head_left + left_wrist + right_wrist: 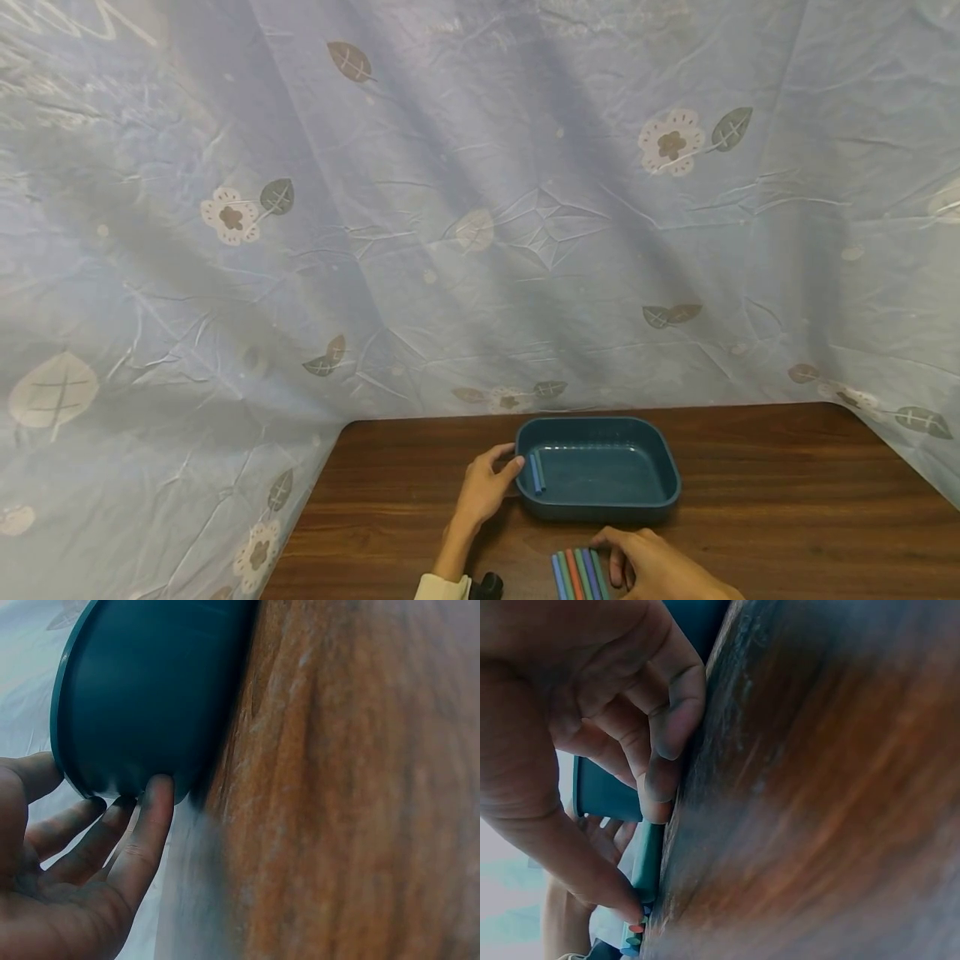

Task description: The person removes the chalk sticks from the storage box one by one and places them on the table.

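A teal rectangular tray (600, 511) stands on the table, with two blue or blue-green sticks lying side by side at its left end. My left hand (483, 490) grips that end, its thumb at the rim and its fingers against the outer wall (142, 697). In front of the tray lies a row of several slim, chalk-like sticks (573, 575) in blue, green, red and purple. At the row's right end, my right hand (648, 562) pinches a green stick (649, 859) lengthwise, thumb at the near end and fingers at the far end.
The brown wood-grain table (390, 492) has rounded back corners. Behind and beside it hangs a pale blue sheet (480, 317) with leaf and flower prints. A black band or device (489, 586) sits at the left wrist, beside a cream sleeve (442, 587).
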Demonstrator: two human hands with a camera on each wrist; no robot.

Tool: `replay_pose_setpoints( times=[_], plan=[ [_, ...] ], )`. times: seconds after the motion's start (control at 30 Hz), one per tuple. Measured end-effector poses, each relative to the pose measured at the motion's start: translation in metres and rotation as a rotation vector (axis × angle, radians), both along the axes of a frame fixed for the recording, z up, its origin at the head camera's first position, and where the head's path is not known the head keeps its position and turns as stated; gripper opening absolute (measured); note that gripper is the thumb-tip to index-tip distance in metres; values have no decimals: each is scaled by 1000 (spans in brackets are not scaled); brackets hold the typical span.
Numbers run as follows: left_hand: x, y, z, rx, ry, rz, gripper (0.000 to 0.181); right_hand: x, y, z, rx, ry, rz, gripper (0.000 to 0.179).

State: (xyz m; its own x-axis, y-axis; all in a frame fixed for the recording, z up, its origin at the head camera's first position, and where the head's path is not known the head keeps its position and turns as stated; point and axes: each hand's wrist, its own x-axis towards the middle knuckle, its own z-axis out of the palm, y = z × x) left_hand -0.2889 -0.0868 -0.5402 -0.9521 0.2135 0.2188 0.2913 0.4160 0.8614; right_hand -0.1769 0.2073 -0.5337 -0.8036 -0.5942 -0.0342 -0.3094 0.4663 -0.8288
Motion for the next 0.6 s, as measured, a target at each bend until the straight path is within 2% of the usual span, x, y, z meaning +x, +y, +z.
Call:
replay_pose_setpoints(
  times=[0.3,0.43,0.6],
  plan=[
    [0,-1,1,-5,-11,1,46,-6,1,2,-2,10,64,59],
    [0,-1,1,-8,-12,1,46,-5,-1,8,-18,-15,45,57],
    [0,-2,1,14,-5,-16,45,-5,-5,20,0,13,24,60]
  ],
)
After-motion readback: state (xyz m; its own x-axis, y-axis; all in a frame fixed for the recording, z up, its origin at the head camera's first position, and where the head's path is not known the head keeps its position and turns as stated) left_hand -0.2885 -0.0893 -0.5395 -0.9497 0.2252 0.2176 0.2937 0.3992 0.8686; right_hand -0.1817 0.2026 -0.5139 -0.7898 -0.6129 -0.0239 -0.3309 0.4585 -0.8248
